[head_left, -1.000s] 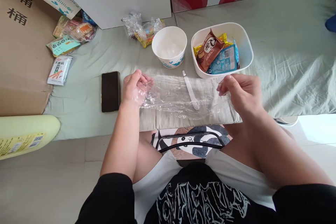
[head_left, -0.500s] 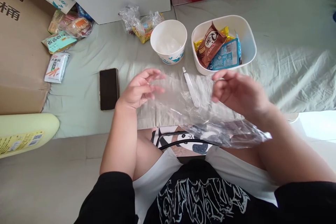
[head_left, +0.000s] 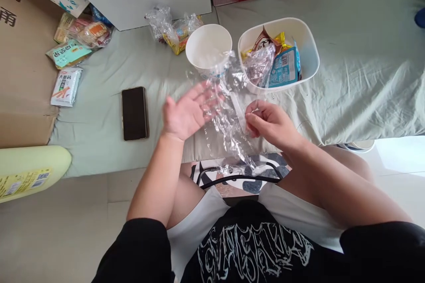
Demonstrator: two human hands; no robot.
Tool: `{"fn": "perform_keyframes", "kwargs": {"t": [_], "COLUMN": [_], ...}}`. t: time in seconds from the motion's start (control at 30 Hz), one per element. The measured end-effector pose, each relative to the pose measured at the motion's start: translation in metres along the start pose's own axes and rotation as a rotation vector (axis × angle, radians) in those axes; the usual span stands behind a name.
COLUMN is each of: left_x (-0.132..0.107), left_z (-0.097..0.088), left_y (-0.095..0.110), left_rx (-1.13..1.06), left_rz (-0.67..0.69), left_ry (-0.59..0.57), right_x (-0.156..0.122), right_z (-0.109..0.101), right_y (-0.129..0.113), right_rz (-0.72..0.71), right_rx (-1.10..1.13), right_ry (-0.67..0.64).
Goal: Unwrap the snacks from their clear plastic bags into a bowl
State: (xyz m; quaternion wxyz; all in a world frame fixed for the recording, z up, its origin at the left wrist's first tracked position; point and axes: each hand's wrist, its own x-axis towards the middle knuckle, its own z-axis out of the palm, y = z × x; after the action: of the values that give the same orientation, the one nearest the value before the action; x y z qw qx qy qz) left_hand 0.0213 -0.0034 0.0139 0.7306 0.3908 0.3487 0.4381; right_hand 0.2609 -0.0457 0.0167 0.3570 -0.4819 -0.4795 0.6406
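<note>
The fingers of the right hand (head_left: 274, 124) are curled in, and clear plastic film (head_left: 232, 141) is pinched at their tips. The fingers of the left hand (head_left: 187, 117) are spread out, with the palm turned up. Film is seen over those fingertips, but whether they are stuck to it cannot be told. The film is stretched out between the hands, its low end hung past the edge of the green cloth (head_left: 358, 57). Through it, a white stick (head_left: 237, 108) can be seen. Just beyond, a paper cup (head_left: 209, 42) and a white tub (head_left: 314, 62) are partly covered from view by the film. A blue packet (head_left: 282, 73) and a brown packet (head_left: 262, 42) are kept in the tub. A dark phone (head_left: 134, 113) is laid to the left of the left hand. Farther left, a white snack packet (head_left: 66, 87) is placed near a brown box (head_left: 25, 84).
</note>
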Motion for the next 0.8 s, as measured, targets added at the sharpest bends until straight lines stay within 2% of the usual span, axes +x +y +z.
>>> {"fn": "perform_keyframes", "kwargs": {"t": [0.07, 0.1, 0.17, 0.27, 0.4, 0.57, 0.73, 0.8], "left_x": [-0.001, -0.001, 0.0, 0.004, 0.008, 0.007, 0.008, 0.008], "left_z": [0.012, 0.017, 0.023, 0.021, 0.013, 0.011, 0.007, 0.005], "left_y": [-0.012, -0.018, -0.027, -0.029, -0.02, -0.011, -0.006, -0.007], "left_rx": [0.082, 0.128, 0.236, 0.365, 0.297, 0.132, 0.196, 0.267], "left_rz": [-0.094, -0.127, -0.167, -0.193, -0.121, -0.097, -0.095, -0.105], "left_ry": [-0.104, -0.12, -0.067, 0.044, 0.024, -0.001, -0.014, 0.035], "right_x": [0.002, 0.003, 0.005, 0.007, 0.009, 0.01, 0.008, 0.006], "right_z": [0.001, 0.001, 0.001, -0.002, -0.006, -0.006, -0.009, -0.011], "right_y": [0.002, 0.003, 0.007, 0.01, 0.009, 0.006, 0.004, 0.003], "right_rz": [-0.025, -0.043, -0.104, -0.2, -0.269, -0.252, -0.216, -0.229], "right_rx": [-0.091, -0.133, -0.197, -0.207, -0.08, 0.048, 0.04, 0.047], "right_ry": [0.137, 0.185, 0.256, 0.32, 0.319, 0.303, 0.328, 0.319]}}
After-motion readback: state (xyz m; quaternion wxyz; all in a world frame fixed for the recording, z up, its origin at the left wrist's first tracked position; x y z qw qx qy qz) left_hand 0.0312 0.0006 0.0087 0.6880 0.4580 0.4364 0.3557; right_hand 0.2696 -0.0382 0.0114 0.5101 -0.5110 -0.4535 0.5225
